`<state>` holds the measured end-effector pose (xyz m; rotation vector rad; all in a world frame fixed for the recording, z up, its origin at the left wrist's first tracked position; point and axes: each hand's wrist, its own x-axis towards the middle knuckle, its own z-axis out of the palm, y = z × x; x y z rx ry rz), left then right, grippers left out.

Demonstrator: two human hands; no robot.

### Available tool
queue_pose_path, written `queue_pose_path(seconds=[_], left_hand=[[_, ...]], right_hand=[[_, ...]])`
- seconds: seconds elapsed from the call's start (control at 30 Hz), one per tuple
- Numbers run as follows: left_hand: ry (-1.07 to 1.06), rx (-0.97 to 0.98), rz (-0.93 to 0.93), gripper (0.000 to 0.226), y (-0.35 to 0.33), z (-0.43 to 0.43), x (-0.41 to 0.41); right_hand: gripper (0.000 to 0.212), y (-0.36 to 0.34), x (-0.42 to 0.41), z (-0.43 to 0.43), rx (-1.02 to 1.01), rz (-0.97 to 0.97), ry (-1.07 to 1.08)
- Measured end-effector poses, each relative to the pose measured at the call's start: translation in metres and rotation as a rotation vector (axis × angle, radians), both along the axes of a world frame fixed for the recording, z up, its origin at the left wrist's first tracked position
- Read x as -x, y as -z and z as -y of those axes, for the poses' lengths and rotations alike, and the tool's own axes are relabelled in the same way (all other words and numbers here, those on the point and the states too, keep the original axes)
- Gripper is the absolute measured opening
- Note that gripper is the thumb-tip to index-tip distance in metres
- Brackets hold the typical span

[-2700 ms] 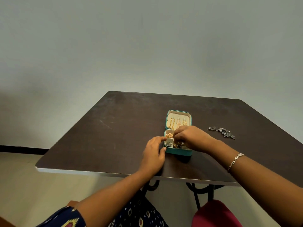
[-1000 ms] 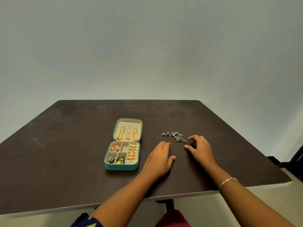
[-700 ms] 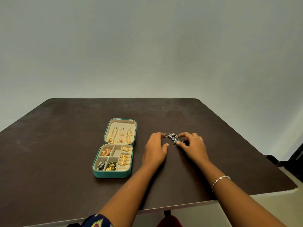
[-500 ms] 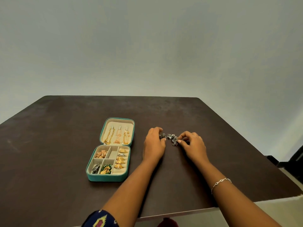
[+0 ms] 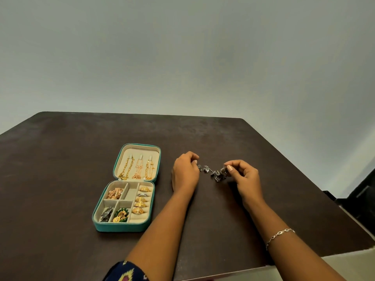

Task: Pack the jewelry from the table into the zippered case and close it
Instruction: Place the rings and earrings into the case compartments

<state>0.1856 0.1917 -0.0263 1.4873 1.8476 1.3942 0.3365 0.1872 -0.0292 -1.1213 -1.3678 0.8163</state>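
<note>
A teal zippered case (image 5: 121,227) lies open on the dark table (image 5: 60,169), left of my hands. Gold chains hang in its lid; rings and earrings fill several compartments of its base. A dark silver chain of jewelry (image 5: 212,171) stretches between my two hands just above the table. My left hand (image 5: 185,173) pinches its left end with curled fingers. My right hand (image 5: 243,177) pinches the right end between thumb and forefinger.
The table's right edge (image 5: 304,179) and near edge run close to my right arm, which wears a silver bracelet (image 5: 280,236). A plain grey wall stands behind. Something dark (image 5: 363,197) sits beyond the table at far right.
My hands left the case and moved right to the silver jewelry. Both have taken hold of it and drawn it out between them, lifting it a little off the table.
</note>
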Motion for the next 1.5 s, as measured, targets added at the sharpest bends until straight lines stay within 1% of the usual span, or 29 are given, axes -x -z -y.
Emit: queue_pose_path(seconds=[0.07, 0.17, 0.23, 0.37, 0.57, 0.83, 0.93, 1.07, 1.17, 1.23, 1.33, 1.4, 1.5], left_hand=[[0.041, -0.055, -0.056, 0.016, 0.0, 0.001, -0.002], [0.202, -0.168, -0.11, 0.01, -0.002, 0.007, -0.007], [0.301, -0.211, -0.14, 0.01, -0.002, 0.011, -0.012], [0.401, -0.156, -0.193, 0.024, -0.003, 0.012, -0.018], [0.437, -0.09, -0.002, 0.022, -0.004, 0.013, -0.018], [0.439, -0.104, 0.127, 0.022, -0.004, 0.013, -0.017], [0.443, -0.113, 0.173, 0.02, -0.005, 0.012, -0.016], [0.445, -0.114, 0.186, 0.02, -0.005, 0.012, -0.015], [0.455, -0.093, 0.196, 0.02, -0.006, 0.011, -0.015], [0.513, -0.055, 0.212, 0.018, -0.005, 0.011, -0.015], [0.598, -0.007, 0.18, 0.018, -0.004, 0.011, -0.018], [0.587, -0.006, 0.156, 0.018, -0.004, 0.012, -0.018], [0.518, -0.051, 0.16, 0.015, -0.004, 0.01, -0.016]], right_hand=[[0.024, 0.0, 0.001, 0.0, 0.0, 0.004, -0.015], [0.024, 0.0, 0.0, -0.001, -0.031, 0.037, -0.017], [0.021, -0.002, 0.0, 0.001, -0.021, 0.01, -0.05], [0.017, -0.004, 0.001, 0.002, 0.007, -0.055, -0.103], [0.019, -0.006, 0.001, 0.004, -0.006, -0.08, -0.151], [0.022, -0.008, 0.0, 0.007, 0.0, -0.102, -0.224], [0.018, -0.01, -0.001, 0.008, 0.009, -0.115, -0.262], [0.013, -0.011, -0.002, 0.009, 0.002, -0.144, -0.265], [0.013, -0.011, -0.004, 0.009, -0.014, -0.186, -0.24], [0.013, -0.011, -0.005, 0.009, -0.009, -0.209, -0.232], [0.013, -0.01, -0.006, 0.008, 0.018, -0.243, -0.243], [0.015, -0.01, -0.006, 0.007, 0.027, -0.25, -0.242], [0.018, -0.011, -0.006, 0.008, 0.025, -0.255, -0.23]])
